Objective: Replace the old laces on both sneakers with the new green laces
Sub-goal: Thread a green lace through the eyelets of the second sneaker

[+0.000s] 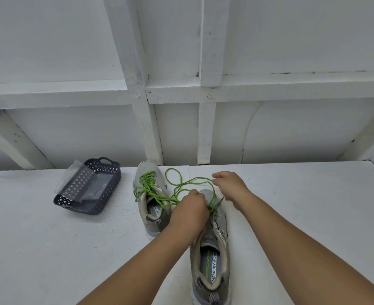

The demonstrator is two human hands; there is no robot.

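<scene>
My left hand (189,208) pinches the green lace (182,183) at the near sneaker (212,245), mid-tabletop; my right hand (228,186) grips its other end. I should pull both ends evenly before threading the next eyelets.

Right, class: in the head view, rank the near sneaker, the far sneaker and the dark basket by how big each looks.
1. Near sneaker, though nearness to the camera inflates it.
2. Dark basket and far sneaker: too alike to rank.
</scene>
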